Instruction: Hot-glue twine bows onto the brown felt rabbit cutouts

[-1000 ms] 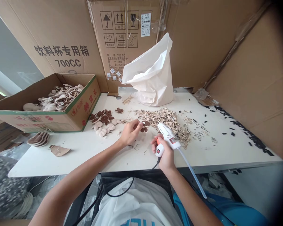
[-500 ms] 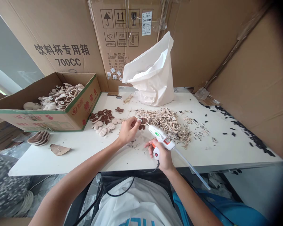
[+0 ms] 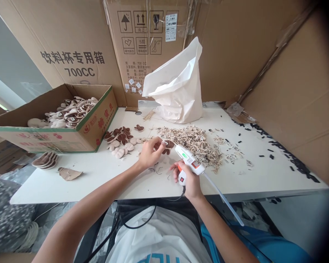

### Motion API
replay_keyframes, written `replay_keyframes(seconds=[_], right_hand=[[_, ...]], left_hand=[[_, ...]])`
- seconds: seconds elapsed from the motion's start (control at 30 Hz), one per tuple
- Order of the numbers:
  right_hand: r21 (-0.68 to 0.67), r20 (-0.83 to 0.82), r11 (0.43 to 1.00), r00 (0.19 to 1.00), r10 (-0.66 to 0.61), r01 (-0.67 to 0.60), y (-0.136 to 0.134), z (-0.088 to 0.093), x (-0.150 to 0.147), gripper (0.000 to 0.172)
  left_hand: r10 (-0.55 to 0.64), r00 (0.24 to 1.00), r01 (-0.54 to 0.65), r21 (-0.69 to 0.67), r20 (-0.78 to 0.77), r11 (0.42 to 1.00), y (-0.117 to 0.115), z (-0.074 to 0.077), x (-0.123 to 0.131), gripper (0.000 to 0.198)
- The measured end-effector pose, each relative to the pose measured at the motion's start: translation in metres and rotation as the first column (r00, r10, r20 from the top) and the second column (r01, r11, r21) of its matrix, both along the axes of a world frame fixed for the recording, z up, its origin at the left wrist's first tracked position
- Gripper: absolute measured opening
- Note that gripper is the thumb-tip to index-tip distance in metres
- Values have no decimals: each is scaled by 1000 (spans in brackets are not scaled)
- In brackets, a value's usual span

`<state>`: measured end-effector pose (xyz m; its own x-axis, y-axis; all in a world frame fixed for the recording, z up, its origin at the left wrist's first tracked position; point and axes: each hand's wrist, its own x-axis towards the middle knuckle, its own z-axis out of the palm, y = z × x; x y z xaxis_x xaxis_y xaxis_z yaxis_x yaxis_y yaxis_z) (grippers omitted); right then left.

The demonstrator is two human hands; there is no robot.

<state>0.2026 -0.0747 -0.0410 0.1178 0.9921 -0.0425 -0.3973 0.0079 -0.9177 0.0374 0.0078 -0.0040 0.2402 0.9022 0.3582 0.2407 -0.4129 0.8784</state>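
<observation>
Between the fingers of my left hand [image 3: 150, 152] is a small brown fabric piece [image 3: 169, 144], with a bit of white showing at the fingertips. My right hand [image 3: 189, 179] is wrapped around a white hot glue gun [image 3: 186, 157] with an orange trigger. The gun's nozzle is beside the brown piece; whether they touch I cannot tell. A long glue stick [image 3: 223, 199] sticks out of the gun's back end. Just behind the gun lies a heap of short pale cord pieces [image 3: 193, 138]. Left of my left hand is a pile of brown and cream fabric pieces [image 3: 122, 136].
At the left stands an open cardboard box [image 3: 98, 124] holding many similar pieces. A white bag [image 3: 181, 98] stands at the back. Small black pieces [image 3: 298, 164] are scattered along the right side. A stack of fabric pieces [image 3: 45, 160] and torn cardboard [image 3: 70, 174] lie front left.
My left hand and the brown piece have shifted slightly to the right. The glue gun has moved a little right and down, its nozzle still near the piece.
</observation>
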Motion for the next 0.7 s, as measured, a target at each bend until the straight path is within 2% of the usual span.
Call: replay_keyframes(seconds=[0.17,0.23,0.37,0.6,0.7], right_hand=[[2,-29,991,990,-137,137,3,2,1,25],[5,11,990,990,-144,144,4,3,1,28],[-28,91,987,983,-157,160,4,3,0,34],[-58,110,980,977,-182,189,4,6,-3,39],[-66,128,980,975,-180,190,3,8,-4,40]], left_hand=[[-227,968,241,-140,105,960,1,-4,-2,36],[-306,950,313,-135,68,940,-1,-3,-1,34],[-361,930,356,-70,-76,932,-7,3,1,32],[-446,888,434,-119,-109,893,-8,8,1,36],[-479,875,468,-134,-66,874,-8,8,1,36]])
